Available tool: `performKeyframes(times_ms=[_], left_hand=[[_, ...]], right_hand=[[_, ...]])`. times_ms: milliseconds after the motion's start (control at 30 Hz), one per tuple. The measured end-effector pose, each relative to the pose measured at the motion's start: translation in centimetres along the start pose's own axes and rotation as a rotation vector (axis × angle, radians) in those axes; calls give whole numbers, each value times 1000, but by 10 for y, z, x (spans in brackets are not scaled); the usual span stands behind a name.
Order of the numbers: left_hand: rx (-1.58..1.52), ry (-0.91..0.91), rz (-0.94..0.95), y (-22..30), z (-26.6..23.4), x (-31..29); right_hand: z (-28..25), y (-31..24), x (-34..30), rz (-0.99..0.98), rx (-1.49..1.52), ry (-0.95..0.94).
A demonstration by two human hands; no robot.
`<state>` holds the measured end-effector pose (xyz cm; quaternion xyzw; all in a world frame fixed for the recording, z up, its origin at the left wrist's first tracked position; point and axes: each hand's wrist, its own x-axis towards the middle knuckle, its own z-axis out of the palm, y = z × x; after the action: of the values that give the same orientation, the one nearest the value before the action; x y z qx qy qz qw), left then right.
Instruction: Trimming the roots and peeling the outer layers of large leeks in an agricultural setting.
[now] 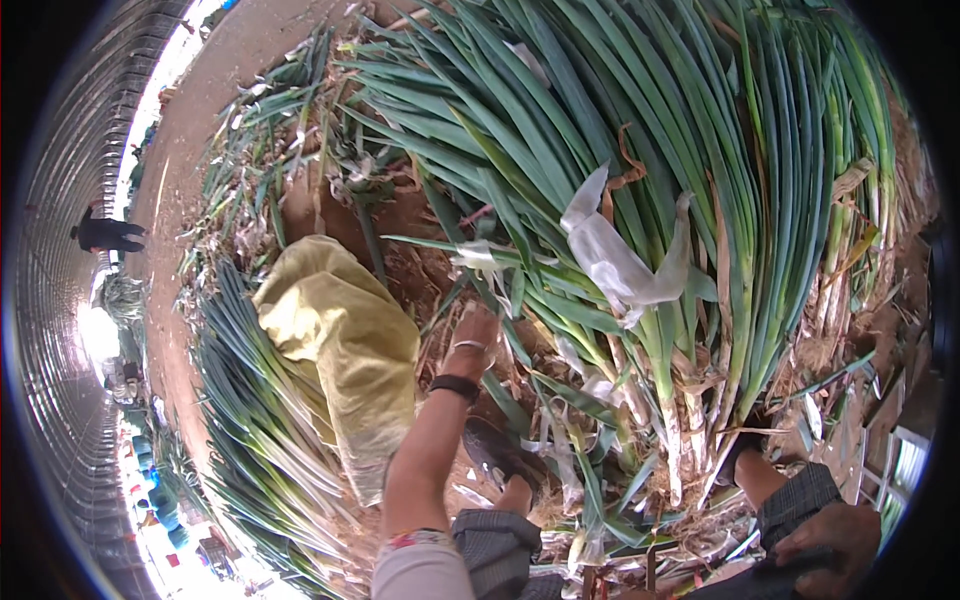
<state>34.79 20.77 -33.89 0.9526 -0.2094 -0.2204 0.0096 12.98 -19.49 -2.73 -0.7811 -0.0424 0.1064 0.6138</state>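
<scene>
My left hand (pixel 474 330), with a pale bracelet and a dark wristband, reaches down among loose leaves and peelings. Its fingertips are partly lost against them, so I cannot tell whether they grip anything. Just right of it lies a large pile of long green onions (pixel 560 130), white root ends toward me. A torn strip of whitish film (pixel 620 265) rests on their stalks. At the lower right, my right hand (pixel 835 545) hangs in shadow close to my knee. Its fingers look bent, but what they hold, if anything, does not show.
To the left, a yellow cloth (pixel 340 335) partly covers another row of green onions (pixel 260 410). Leaf scraps (pixel 250 160) litter the brown soil. My shoes (pixel 500 450) stand among trimmings. A person in dark clothes (pixel 107 234) is far left, under a ribbed arched roof (pixel 60 300).
</scene>
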Motion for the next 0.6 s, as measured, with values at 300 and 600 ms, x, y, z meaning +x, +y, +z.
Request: performKeyframes(times_ms=[300, 600], left_hand=[[-357, 504, -821, 64, 23, 30], [-1068, 70, -658, 297, 88, -95]], right_hand=[[7, 11, -11, -56, 42, -45], [11, -29, -79, -164, -85, 54]])
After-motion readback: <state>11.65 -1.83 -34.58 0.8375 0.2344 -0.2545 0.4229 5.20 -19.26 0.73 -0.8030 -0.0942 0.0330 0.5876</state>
